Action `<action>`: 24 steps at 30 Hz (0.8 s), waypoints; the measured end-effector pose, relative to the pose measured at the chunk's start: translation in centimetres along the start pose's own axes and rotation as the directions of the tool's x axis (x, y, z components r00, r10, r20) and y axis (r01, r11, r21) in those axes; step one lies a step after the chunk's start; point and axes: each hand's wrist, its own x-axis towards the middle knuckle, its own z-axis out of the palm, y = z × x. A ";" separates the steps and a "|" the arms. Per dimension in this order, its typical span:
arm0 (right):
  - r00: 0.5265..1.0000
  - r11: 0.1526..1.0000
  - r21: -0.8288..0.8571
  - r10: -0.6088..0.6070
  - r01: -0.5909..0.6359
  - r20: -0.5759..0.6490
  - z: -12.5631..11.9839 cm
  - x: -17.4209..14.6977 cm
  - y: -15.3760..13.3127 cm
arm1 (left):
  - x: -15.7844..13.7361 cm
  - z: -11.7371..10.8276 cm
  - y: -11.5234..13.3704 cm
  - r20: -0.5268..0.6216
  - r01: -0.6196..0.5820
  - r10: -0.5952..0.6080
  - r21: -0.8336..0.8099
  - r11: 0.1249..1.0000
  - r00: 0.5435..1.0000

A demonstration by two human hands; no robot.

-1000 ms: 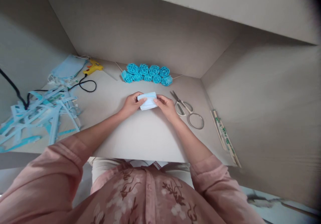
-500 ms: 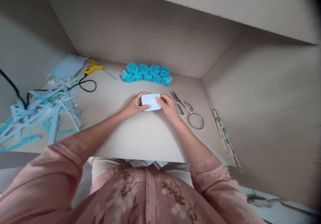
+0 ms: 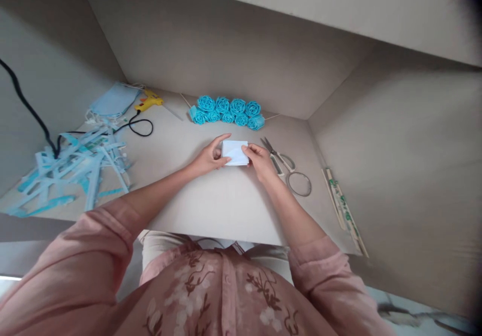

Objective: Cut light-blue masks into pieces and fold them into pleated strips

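A small stack of pale blue rectangular pieces (image 3: 235, 153), like mask fabric, is held between my two hands above the table. My right hand (image 3: 259, 159) pinches its right edge, thumb on top and fingers behind. At the lower left corner rests the thumb of my left hand (image 3: 211, 156); its index finger is raised off the upper corner and the other fingers are partly hidden. Just right of my right hand lie scissors (image 3: 280, 157) with pale handles and a coil of thin wire (image 3: 299, 184). Beyond my hands sit several blue fabric roses (image 3: 228, 110) in two rows.
At the left lies a heap of blue and white strips (image 3: 86, 165). Behind it are blue face masks (image 3: 115, 99) and a yellow glue gun (image 3: 149, 100) with a black cord (image 3: 32, 107). Wooden sticks (image 3: 344, 208) lie along the right panel. Grey panels (image 3: 226, 39) enclose the table.
My left index finger has lifted away from the stack's upper edge and my left hand's grip has loosened. The whole scene has shifted slightly right in view.
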 end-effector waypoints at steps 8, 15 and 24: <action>0.998 0.965 -0.259 0.056 -0.043 0.042 -1.4 0.7 0.6 | 0.2 -0.6 0.5 -0.177 -0.019 0.029 0.061 0.998 0.984; 0.991 0.387 -0.922 -0.132 0.027 -0.027 -1.4 0.5 0.2 | 0.4 -1.2 1.1 -0.249 -0.112 0.159 0.195 0.974 0.955; 0.935 0.140 -0.975 -0.337 0.170 0.115 -1.4 -0.5 -0.4 | 3.3 -12.6 6.4 -0.470 0.112 0.333 0.697 0.709 0.817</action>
